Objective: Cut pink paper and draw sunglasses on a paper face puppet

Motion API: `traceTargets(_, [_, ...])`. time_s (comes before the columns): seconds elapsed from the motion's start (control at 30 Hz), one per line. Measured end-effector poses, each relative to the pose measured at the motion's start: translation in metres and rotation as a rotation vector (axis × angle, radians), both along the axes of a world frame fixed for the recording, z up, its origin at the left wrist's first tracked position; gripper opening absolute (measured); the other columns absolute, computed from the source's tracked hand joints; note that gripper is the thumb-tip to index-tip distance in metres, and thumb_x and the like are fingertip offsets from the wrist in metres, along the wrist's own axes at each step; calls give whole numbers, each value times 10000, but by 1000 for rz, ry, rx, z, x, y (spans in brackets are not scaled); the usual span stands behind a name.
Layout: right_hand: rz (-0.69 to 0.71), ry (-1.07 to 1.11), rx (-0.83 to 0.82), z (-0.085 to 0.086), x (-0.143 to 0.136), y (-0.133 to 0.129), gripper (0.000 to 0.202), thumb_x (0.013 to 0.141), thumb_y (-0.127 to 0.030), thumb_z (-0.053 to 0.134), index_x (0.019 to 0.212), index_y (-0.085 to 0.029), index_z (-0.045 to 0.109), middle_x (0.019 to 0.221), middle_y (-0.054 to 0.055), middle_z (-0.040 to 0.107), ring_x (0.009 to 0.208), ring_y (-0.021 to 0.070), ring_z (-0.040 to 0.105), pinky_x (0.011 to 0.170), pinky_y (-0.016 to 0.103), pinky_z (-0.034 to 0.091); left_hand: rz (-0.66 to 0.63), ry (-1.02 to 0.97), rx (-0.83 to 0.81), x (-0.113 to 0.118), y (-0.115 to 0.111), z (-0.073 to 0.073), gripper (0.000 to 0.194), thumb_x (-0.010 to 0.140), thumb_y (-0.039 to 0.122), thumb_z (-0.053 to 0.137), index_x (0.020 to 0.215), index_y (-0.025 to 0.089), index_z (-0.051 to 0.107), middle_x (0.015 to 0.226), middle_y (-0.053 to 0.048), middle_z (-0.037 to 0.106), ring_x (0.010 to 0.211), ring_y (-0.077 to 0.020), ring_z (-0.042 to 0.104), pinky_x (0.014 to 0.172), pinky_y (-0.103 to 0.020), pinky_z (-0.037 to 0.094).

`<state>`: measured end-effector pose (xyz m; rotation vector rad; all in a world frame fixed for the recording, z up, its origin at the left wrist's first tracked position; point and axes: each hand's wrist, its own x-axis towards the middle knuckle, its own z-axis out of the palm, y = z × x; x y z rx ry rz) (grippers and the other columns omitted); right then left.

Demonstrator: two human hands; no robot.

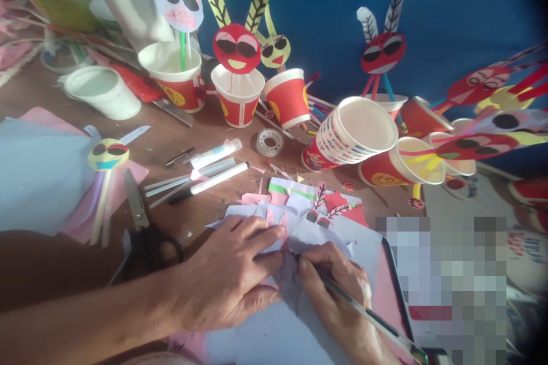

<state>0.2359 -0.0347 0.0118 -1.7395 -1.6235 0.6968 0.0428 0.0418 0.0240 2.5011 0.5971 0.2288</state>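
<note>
The paper (261, 337) lies under both hands, low on the counter (201, 136). The left hand (240, 265) rests spread on it, fingers grasping nothing; the right hand (336, 291) has its fingers closed round the pen (360, 307). Press firmly, draw lightly, and steer the tip clear of the left fingers (nearby scraps (354, 215) shift easily).

Resting the left hand (242, 265) on pale blue paper (265, 336) — gripping a slim clear-barrelled pen (377, 319) in the right hand (342, 316), near stacked red-and-white paper cups (327, 151).
</note>
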Motion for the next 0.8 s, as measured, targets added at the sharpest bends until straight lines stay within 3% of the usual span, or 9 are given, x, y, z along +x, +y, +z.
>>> traceTargets(0.2, [-10,-29,16,0,-3,0,175,844,-260,566,679,-209,538,500,-65,561,439,93,531,510,211,434,-4,15,-26,-1,-1,-1,241,921,353,509,1062,185,610,1355,-47,511,1167,-275,435,940,-462,376])
traceTargets(0.5, [-114,-20,90,-4,4,-2,154,835,-253,561,685,-226,538,465,-76,554,366,90,493,389,195,385,-9,29,-28,0,0,0,230,908,351,532,1052,189,608,1349,-50,511,1138,-278,444,926,-464,386])
traceTargets(0.8, [-83,8,77,-4,1,0,166,849,-251,556,689,-214,532,420,-91,468,335,76,425,364,195,335,3,-1,-20,-1,0,1,217,893,327,554,1044,184,615,1325,-58,525,1127,-276,458,929,-447,388])
